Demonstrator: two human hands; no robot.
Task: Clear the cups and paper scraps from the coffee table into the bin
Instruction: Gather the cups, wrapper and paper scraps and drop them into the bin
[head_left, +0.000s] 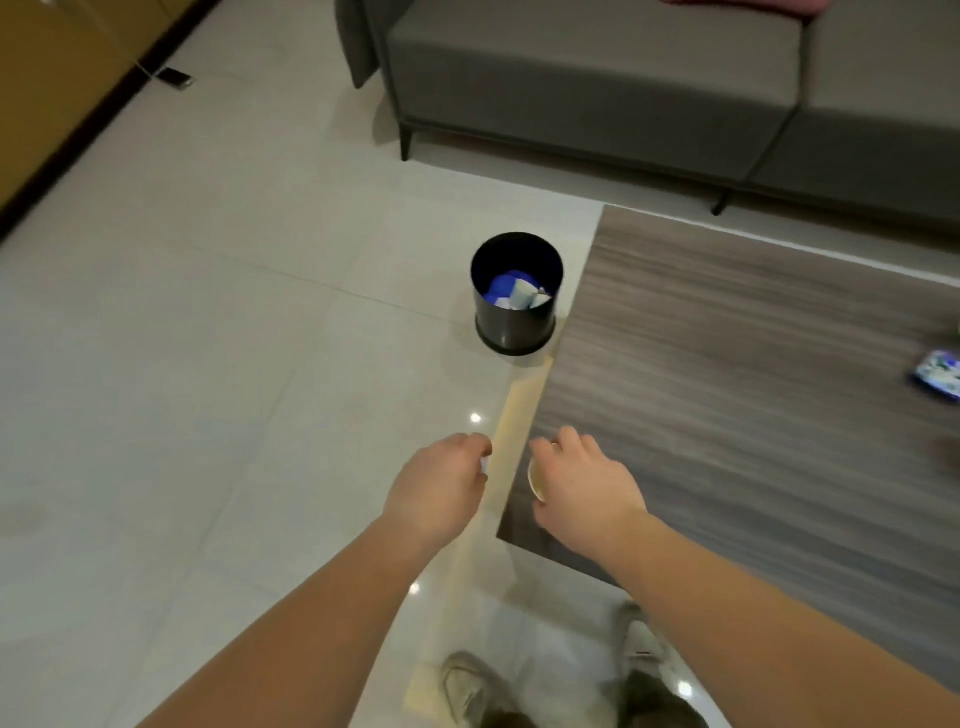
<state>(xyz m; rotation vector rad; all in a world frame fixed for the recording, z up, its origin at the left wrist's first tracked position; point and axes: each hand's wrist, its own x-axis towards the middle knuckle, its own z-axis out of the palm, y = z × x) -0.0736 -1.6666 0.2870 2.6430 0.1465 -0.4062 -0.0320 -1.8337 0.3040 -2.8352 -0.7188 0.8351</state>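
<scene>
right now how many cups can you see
1: a paper cup under the right hand at the coffee table's near corner. More may lie hidden in the bin.

Both bare forearms reach forward and slightly inward, side by side. The left hand (441, 488) is knuckles up, fingers curled under, pinching a small white paper scrap (484, 466). The right hand (584, 486) is palm down, fingers curled over the rim of a paper cup (536, 480).
</scene>
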